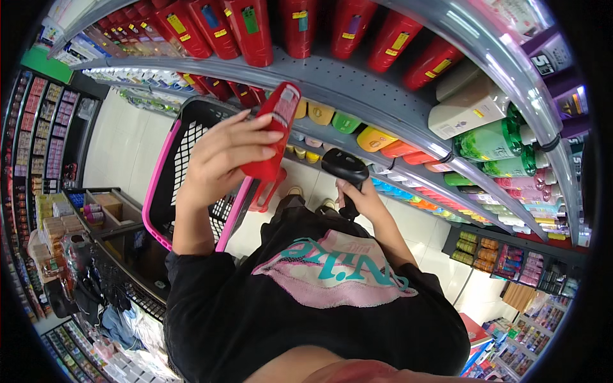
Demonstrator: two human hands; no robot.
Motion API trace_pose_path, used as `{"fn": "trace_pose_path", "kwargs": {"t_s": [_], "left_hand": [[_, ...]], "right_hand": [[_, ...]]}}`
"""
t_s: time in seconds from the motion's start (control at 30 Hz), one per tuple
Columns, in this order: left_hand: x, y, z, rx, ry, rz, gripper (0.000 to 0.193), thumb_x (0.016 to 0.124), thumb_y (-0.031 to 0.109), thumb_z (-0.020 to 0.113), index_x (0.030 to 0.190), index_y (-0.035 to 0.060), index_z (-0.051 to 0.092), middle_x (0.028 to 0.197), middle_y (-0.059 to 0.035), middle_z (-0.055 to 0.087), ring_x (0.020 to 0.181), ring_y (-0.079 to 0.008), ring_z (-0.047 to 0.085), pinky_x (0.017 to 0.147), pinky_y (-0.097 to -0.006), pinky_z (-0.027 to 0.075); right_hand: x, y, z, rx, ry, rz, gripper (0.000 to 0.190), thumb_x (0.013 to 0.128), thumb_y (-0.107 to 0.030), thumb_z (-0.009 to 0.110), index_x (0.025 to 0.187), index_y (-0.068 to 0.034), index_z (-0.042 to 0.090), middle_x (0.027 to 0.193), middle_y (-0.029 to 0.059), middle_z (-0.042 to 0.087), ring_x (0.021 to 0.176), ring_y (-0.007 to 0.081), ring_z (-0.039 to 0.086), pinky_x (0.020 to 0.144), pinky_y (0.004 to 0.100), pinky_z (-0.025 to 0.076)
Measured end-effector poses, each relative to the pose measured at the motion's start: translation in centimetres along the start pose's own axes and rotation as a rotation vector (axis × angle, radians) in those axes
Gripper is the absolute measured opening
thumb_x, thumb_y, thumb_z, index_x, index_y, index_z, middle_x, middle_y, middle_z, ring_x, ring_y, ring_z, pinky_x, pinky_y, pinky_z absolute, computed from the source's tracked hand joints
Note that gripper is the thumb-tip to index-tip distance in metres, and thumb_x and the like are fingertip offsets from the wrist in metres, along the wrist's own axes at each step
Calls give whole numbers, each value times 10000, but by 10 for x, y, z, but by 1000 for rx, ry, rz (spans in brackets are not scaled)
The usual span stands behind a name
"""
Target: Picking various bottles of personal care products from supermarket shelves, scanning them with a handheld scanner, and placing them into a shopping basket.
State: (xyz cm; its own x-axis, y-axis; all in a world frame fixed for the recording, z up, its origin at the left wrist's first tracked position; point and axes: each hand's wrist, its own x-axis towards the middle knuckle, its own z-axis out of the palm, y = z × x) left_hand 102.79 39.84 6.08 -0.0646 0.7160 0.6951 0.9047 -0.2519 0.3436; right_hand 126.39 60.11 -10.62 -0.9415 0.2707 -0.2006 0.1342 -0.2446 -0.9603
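Note:
My left hand (222, 155) grips a red bottle (282, 107) by its side, above the edge of a black mesh shopping basket with a pink rim (155, 177). Part of the bottle is covered by my fingers, and a printed label shows on it. In my right hand (366, 198) is a black handheld barcode scanner (346, 166), held by its handle in front of my body. Similar red bottles (299, 31) with yellow price stickers stand in a row on the grey metal shelf (330, 79) before me.
Lower shelves carry yellow bottles (376, 139) and other coloured ones. Green bottles (488, 139) and a white box (467, 112) sit at the right. Beneath my left hand, a red plastic stool (266, 194) rests on the tiled floor (407, 230). Cartons (62, 227) are stacked at the left.

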Motion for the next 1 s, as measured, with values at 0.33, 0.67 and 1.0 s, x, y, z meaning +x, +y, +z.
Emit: {"fn": "trace_pose_path", "kwargs": {"t_s": [0.33,0.67,1.0], "left_hand": [[-90,7,4,-146,-128,-385,394,665,-35,772,1028,78,664,1116,-100,695,1147,-314,628,1022,-467,460],[-177,-61,-26,289,153,-953,438,717,-28,784,1117,66,631,1103,-86,650,1019,-223,648,862,-334,530],[-375,-228,72,307,97,-1311,501,689,62,796,1137,91,573,1082,-146,640,991,-352,625,846,-422,507]], "right_hand": [[61,-27,39,-121,-232,127,166,952,-169,573,925,-12,526,638,45,553,534,139,567,551,300,496],[80,8,49,-110,-116,295,222,947,-226,615,921,-14,553,656,45,560,516,149,577,546,313,526],[81,11,58,-195,34,412,252,942,-249,625,930,-5,566,647,44,562,526,141,587,551,297,539]]}}
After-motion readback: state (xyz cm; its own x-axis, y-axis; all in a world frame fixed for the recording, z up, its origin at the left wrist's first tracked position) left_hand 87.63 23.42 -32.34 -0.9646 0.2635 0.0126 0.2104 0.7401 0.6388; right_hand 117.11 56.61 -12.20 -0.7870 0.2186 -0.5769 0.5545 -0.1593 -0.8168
